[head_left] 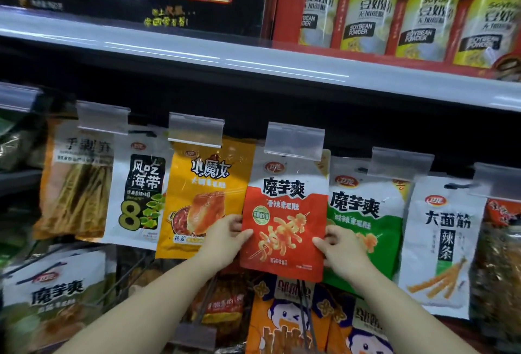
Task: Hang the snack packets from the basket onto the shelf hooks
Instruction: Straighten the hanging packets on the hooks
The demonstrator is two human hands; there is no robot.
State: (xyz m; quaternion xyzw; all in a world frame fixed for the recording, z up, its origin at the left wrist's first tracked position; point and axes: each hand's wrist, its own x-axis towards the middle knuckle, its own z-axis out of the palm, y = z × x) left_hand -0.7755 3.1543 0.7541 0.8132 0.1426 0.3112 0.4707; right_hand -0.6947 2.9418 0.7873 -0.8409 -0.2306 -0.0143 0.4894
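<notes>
Red packet (283, 221) upright, long axis 12 to 6 o'clock, top edge tucked behind the clear tag holder (293, 140) at 12. Left hand (227, 236) pinches its 9 o'clock edge, right hand (337, 246) its 3 o'clock edge. Hook itself hidden; both hands equally near.

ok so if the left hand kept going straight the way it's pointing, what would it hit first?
The left hand points up and right, already gripping the red snack packet by its left edge. Going on, it would press into that packet first; depth behind it is unclear.
</notes>
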